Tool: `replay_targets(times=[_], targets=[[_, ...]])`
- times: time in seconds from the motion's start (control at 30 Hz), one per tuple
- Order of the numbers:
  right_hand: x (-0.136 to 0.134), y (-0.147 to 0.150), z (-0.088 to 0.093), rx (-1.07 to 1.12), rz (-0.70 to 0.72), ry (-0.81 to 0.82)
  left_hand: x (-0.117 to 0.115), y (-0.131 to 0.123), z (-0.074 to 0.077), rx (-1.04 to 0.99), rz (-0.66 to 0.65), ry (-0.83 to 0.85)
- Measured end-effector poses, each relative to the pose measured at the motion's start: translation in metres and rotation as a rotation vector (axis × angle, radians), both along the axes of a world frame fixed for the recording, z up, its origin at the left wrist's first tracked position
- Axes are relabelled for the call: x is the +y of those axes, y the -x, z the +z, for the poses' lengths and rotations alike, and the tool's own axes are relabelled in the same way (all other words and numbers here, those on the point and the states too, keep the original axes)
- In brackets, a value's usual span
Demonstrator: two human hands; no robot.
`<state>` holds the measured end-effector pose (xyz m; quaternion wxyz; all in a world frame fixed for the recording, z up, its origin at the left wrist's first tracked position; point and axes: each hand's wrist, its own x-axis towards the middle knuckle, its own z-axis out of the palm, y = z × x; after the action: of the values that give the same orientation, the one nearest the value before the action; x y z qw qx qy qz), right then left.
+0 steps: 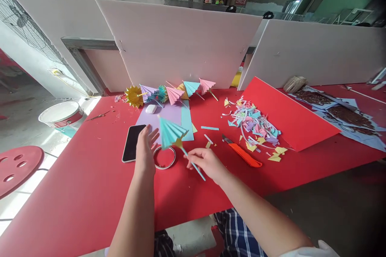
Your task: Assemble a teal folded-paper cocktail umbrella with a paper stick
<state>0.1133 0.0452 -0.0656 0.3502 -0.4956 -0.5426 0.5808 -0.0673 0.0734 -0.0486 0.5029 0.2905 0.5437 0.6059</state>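
A light-blue folded-paper umbrella (171, 131) with a yellow piece under its canopy is held tilted above the red table. My right hand (206, 162) pinches its thin blue stick between thumb and fingers. Just left of the canopy, my left hand (146, 148) is raised with its fingers apart and nothing in them. A black-screened phone (130, 144) lies behind the left hand's wrist side. Beneath the umbrella rests a silvery ring (171, 158), partly hidden by my left hand.
Several finished paper umbrellas (175, 94) stand along the back board (183, 40). An orange utility knife (244, 153) lies right of my right hand, blade showing. Beyond it are paper scraps (253, 120) and a red sheet (289, 118). Scissors (99, 115) lie far left.
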Motion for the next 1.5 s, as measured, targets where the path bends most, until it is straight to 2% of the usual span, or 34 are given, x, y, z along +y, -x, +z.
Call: replay_targets(times=[0.1, 0.2, 0.3, 0.53, 0.77, 0.87, 0.93, 1.03, 1.17, 1.3, 1.5], targets=[[0.024, -0.007, -0.003, -0.009, -0.157, -0.022, 0.0, 0.01, -0.003, 0.097, 0.084, 0.046], [0.048, -0.011, -0.008, -0.047, -0.285, -0.062, -0.003, 0.013, -0.002, 0.164, 0.067, 0.051], [0.063, -0.006, -0.014, -0.118, -0.326, -0.105, -0.004, 0.012, -0.001, 0.206, 0.046, 0.048], [0.083, 0.02, -0.027, -0.376, -0.225, -0.28, -0.008, 0.014, 0.0, 0.315, 0.024, 0.04], [0.09, 0.027, -0.031, -0.613, -0.149, -0.379, -0.009, 0.018, -0.006, 0.436, -0.031, 0.054], [0.094, 0.012, -0.026, -0.653, -0.125, -0.392, -0.009, 0.021, -0.009, 0.521, -0.089, 0.057], [0.101, -0.008, -0.023, -0.696, -0.159, -0.391, -0.012, 0.023, -0.01, 0.612, -0.151, 0.063], [0.116, -0.046, -0.021, -0.786, -0.226, -0.379, -0.018, 0.024, -0.011, 0.762, -0.295, 0.068], [0.127, -0.082, -0.029, -0.889, -0.166, -0.346, -0.024, 0.022, -0.015, 0.949, -0.482, 0.019], [0.129, -0.088, -0.035, -0.948, -0.057, -0.278, -0.025, 0.022, -0.02, 1.119, -0.566, 0.005], [0.135, -0.081, -0.03, -0.934, 0.072, -0.102, -0.025, 0.025, -0.021, 1.255, -0.655, 0.042]])
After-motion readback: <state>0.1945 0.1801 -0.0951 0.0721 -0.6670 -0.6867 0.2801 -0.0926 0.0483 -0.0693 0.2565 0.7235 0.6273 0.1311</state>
